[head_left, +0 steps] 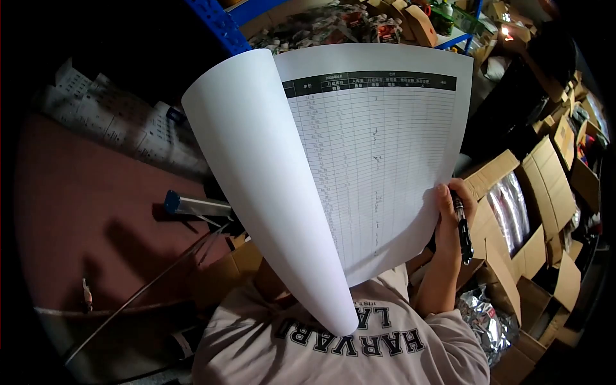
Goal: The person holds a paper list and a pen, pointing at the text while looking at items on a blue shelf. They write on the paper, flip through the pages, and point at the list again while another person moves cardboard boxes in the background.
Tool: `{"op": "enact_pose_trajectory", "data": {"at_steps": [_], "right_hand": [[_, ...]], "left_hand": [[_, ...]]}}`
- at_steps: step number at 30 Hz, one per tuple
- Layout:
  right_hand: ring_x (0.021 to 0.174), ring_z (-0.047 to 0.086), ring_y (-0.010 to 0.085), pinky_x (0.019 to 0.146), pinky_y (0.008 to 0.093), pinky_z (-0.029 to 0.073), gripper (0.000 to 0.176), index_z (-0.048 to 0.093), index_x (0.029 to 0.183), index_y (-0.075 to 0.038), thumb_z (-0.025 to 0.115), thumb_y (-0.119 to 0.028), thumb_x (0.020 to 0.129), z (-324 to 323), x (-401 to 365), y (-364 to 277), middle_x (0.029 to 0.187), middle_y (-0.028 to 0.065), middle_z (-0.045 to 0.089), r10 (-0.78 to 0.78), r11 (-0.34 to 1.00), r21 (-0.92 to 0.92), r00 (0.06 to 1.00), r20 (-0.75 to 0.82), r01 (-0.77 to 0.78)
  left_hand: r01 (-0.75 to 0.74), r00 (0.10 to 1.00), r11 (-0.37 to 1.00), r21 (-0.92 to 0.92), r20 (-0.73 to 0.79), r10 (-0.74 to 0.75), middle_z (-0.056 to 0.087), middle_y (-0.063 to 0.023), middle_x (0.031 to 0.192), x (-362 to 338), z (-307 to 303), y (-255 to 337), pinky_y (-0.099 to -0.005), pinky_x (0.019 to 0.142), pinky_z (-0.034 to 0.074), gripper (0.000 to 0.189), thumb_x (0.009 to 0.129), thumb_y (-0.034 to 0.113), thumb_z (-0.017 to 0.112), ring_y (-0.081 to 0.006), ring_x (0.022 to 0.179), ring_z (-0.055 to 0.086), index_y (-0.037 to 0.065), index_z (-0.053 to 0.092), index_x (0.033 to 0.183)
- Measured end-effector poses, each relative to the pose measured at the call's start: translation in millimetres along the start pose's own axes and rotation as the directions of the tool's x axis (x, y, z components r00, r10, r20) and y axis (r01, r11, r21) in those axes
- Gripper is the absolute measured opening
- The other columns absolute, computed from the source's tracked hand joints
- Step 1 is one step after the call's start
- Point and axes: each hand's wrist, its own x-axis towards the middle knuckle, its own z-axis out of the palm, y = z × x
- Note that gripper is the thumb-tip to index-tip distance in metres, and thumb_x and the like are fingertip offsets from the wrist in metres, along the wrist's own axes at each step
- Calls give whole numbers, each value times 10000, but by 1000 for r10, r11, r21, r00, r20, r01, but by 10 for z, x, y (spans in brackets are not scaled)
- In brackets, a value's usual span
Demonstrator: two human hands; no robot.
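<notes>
My right hand (454, 208) grips the right edge of several paper sheets, thumb on the front. A black pen (463, 234) is held in the same hand, pointing down. The facing sheet (398, 147) carries a printed table with a dark header row and small handwritten marks in a middle column. Another page (269, 173) is curled over from the left, its blank white back facing me, and covers the table's left part. My left hand does not show; the curled page hides that side. Behind the papers is my light lettered T-shirt (366, 346).
Open cardboard boxes (532, 253) crowd the right, one with silvery wrapped items (508, 212). A crumpled foil bag (487, 327) lies below them. Blue shelving (221, 29) holds packets at the top. On the left are printed sheets (128, 131), a reddish surface (83, 212) and a metal tube (199, 205).
</notes>
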Motion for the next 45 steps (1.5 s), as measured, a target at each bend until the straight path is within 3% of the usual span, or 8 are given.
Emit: {"op": "enact_pose_trajectory", "data": {"at_steps": [12,16,17,20,23,32,38,45], "right_hand": [[506,384,44,455,173,297,87,505,672,13,515,-39,741,-66,50,-41,575,-30,442,26,1000,-10,995,-101,-27],[597,383,46,520,174,315,92,500,705,26,480,-37,768,-172,67,88,649,-22,435,-40,999,21,999,28,39],[598,366,45,531,176,306,177,497,713,7,458,-142,802,-203,65,90,638,-29,421,73,981,176,994,86,-88],[572,373,56,513,194,314,289,546,845,16,422,-244,827,-210,111,74,603,-30,427,116,980,155,991,74,-126],[571,396,79,521,206,331,281,541,883,22,444,-235,822,-290,141,0,639,-12,476,214,963,138,967,139,-233],[590,408,65,525,201,343,137,511,707,33,530,-92,762,-144,219,-35,619,-6,462,151,968,-203,989,1,-148],[555,384,45,499,179,312,140,526,724,12,558,-122,749,-41,230,170,587,-38,449,89,972,-210,991,-97,-108],[543,381,42,488,182,297,237,537,719,-7,576,-239,750,-102,316,259,587,-38,461,197,974,-87,974,-114,-208]], "left_hand": [[-46,999,988,150,-21,50,494,-118,1002,180,7,-14,-304,750,408,349,776,149,494,-202,910,476,-26,430,1071],[21,969,933,358,-239,70,489,-124,1023,263,-337,-137,-309,765,405,363,778,140,489,-207,932,472,-30,425,1092],[-352,927,319,880,279,251,384,-152,1186,238,112,-206,-302,847,338,404,781,74,439,-210,1066,383,-29,370,1166],[-282,949,88,955,265,172,364,-99,1221,254,88,-171,-177,574,356,418,799,48,390,-53,638,420,-31,313,1202],[-162,980,262,951,124,156,332,-187,1217,272,163,-200,-289,873,297,403,786,61,404,-236,1074,373,-71,344,1162],[-339,941,488,804,301,158,140,-136,1320,325,219,-199,-315,949,164,627,768,53,429,-218,1176,216,42,80,1288],[-325,943,443,836,321,86,287,-159,1239,438,293,-57,-274,902,254,558,797,45,386,-181,1097,340,-64,83,1252],[-51,998,576,816,67,-6,471,-7,804,563,328,-153,-159,601,329,253,822,122,433,-32,662,386,-33,428,1022]]}}
